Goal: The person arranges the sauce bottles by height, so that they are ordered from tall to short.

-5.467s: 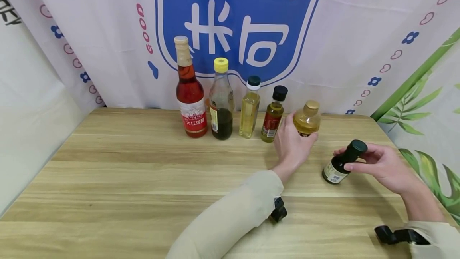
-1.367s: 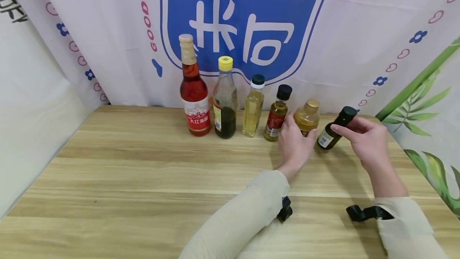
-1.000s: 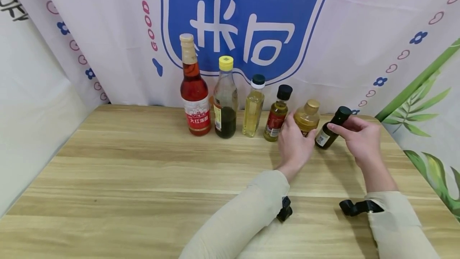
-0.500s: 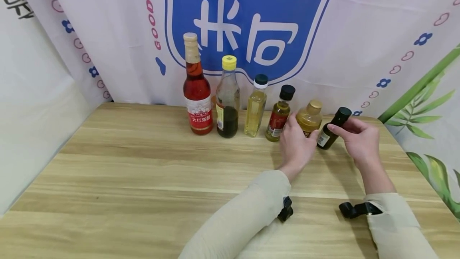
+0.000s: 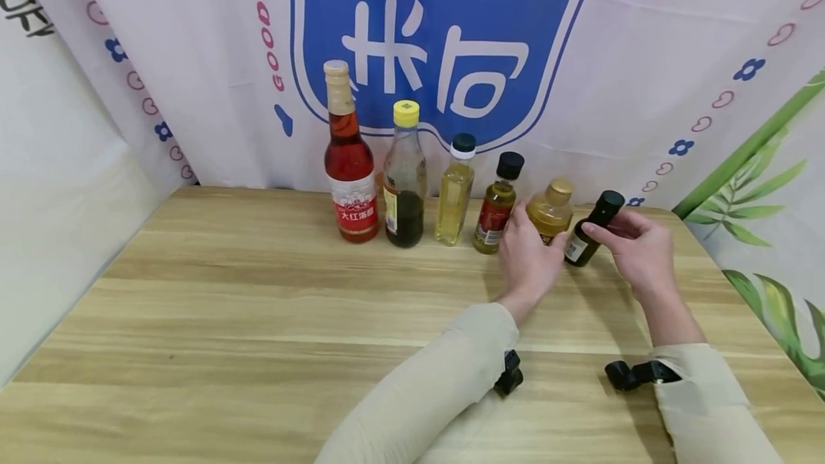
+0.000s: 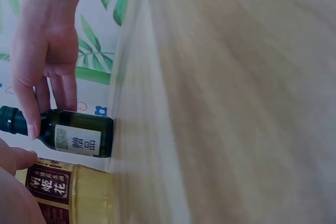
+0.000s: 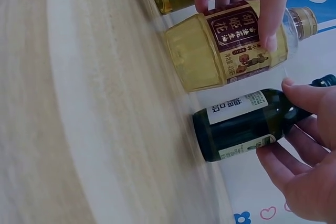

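My left hand grips a squat bottle of golden cooking oil with a gold cap. The thumb and fingers reach round its dark red and yellow label. Just to the right, my right hand holds a small dark green glass bottle by its neck and shoulder, thumb on the near side. This bottle has a dark cap and a white label, and its base is right at the tabletop. In the head view it leans slightly to the right. A narrow gap separates the two bottles in the right wrist view.
Left of the hands, a row runs along the table's back: a red vinegar bottle, a yellow-capped bottle of dark liquid, a slim pale-oil bottle and a black-capped bottle. A printed curtain hangs behind the wooden table.
The dark green bottle has travelled back and left from the front right, in my right hand, to the row's right end. Lately it shifts only slightly. My left hand stays on the oil bottle.
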Tool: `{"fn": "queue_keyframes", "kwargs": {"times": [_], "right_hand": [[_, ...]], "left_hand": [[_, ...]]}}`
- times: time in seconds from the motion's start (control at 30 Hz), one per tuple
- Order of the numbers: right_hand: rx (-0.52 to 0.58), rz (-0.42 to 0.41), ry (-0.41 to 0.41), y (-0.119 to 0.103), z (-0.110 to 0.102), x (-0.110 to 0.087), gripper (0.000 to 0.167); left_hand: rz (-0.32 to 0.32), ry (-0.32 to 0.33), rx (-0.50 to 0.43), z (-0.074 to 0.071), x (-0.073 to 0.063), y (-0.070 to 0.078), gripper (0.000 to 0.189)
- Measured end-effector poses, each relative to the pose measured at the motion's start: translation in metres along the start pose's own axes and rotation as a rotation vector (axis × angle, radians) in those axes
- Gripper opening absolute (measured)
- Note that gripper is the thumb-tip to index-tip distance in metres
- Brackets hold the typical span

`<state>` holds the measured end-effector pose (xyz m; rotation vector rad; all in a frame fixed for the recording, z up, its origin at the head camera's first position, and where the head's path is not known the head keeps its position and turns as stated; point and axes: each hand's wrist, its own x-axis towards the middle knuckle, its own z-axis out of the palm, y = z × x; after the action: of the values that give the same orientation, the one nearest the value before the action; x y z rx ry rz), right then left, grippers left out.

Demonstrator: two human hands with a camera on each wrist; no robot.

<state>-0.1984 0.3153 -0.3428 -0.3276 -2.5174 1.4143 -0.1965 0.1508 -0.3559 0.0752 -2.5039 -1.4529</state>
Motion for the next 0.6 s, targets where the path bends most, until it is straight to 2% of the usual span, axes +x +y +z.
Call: {"fn": "queue_keyframes", "kwargs": {"times": [0.1,0.23,0.37,0.43,0.5,0.6], "right_hand": [[-0.005,-0.006,-0.014,0.0,0.0,0.0,0.063],[0.023,-0.015,-0.007,0.0,-0.008,0.001,0.055],[0.123,-0.006,0.014,-0.004,-0.023,-0.001,0.056],[0.159,-0.007,0.031,-0.009,-0.032,-0.005,0.062],[0.187,-0.018,0.049,-0.015,-0.039,-0.009,0.059],[0.178,-0.058,0.087,-0.027,-0.046,-0.015,0.056]], "left_hand": [[-0.004,-0.007,0.012,-0.002,0.0,0.001,0.077],[-0.007,-0.022,0.006,-0.004,-0.002,0.002,0.08],[-0.029,-0.054,-0.046,-0.013,-0.009,0.004,0.082],[-0.034,-0.074,-0.085,-0.022,-0.014,0.006,0.077],[-0.032,-0.097,-0.13,-0.035,-0.019,0.007,0.07],[0.016,-0.14,-0.175,-0.063,-0.023,0.008,0.06]]}}
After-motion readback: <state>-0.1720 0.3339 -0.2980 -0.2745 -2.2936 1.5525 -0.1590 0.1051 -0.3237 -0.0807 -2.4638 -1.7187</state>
